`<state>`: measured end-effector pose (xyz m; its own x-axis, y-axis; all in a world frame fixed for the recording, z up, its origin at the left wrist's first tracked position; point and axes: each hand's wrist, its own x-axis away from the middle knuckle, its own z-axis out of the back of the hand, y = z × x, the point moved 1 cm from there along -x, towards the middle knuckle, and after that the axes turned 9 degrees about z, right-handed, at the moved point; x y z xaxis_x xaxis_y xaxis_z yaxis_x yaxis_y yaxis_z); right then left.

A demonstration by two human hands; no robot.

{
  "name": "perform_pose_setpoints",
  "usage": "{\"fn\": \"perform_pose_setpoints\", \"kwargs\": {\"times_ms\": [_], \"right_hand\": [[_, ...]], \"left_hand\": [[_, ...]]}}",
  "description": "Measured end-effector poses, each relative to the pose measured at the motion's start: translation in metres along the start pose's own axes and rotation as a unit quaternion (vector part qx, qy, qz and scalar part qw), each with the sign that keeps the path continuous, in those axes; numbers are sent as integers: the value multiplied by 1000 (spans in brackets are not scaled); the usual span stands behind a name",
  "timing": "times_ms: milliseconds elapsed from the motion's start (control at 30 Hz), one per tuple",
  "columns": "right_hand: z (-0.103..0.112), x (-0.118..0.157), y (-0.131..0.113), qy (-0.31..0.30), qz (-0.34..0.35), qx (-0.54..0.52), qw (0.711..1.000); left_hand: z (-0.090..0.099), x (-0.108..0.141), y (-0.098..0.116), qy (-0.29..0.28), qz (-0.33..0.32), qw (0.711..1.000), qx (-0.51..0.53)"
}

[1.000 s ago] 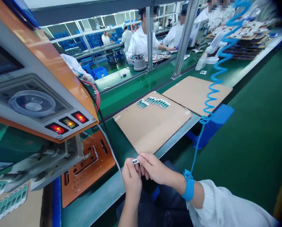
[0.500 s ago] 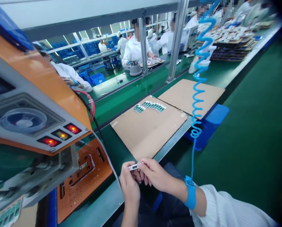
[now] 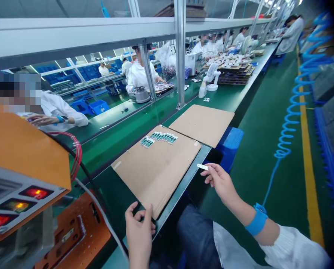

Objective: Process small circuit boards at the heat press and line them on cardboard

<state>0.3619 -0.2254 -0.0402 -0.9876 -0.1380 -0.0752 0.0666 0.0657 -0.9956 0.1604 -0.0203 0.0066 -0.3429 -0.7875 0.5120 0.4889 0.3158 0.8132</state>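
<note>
My right hand [image 3: 218, 183], with a blue wrist strap [image 3: 256, 219] above it, pinches a small, slim white plastic piece [image 3: 202, 167] by one end. The piece sticks out to the left, past the metal edge of the bench. Lower down, my left hand [image 3: 140, 228] is empty, its fingers curved and apart, close to the near corner of a brown cardboard sheet [image 3: 158, 168]. On that sheet's far part lie several small green-and-white pieces [image 3: 167, 137] in short rows.
An orange machine [image 3: 26, 142] with lit switches stands at left, above an orange perforated plate [image 3: 82, 239]. Behind lies a second cardboard sheet [image 3: 202, 123], with a white fan [image 3: 212, 76] beyond. A coiled blue cord [image 3: 290, 116] hangs at right. Co-workers sit across the bench.
My hands have parted. The left let go of the white piece, while the right carried it up and to the right. The view has turned rightward.
</note>
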Motion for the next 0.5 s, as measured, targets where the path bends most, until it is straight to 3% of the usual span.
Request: {"fn": "perform_pose_setpoints", "kwargs": {"times_ms": [100, 233, 333, 400, 500], "right_hand": [[7, -4, 2, 18, 37, 28, 999], [9, -13, -2, 2, 161, 148, 976], [2, -27, -10, -37, 263, 297, 917], [-8, -39, -16, -96, 319, 419, 844], [-26, -58, -22, -155, 337, 477, 797]], "left_hand": [[0, -1, 10, -14, 47, 987, 154], [2, 1, 29, -37, 46, 970, 236], [4, 3, 42, -24, 17, 965, 259], [5, 4, 49, -15, -3, 963, 270], [6, 6, 59, -12, -25, 959, 282]]}}
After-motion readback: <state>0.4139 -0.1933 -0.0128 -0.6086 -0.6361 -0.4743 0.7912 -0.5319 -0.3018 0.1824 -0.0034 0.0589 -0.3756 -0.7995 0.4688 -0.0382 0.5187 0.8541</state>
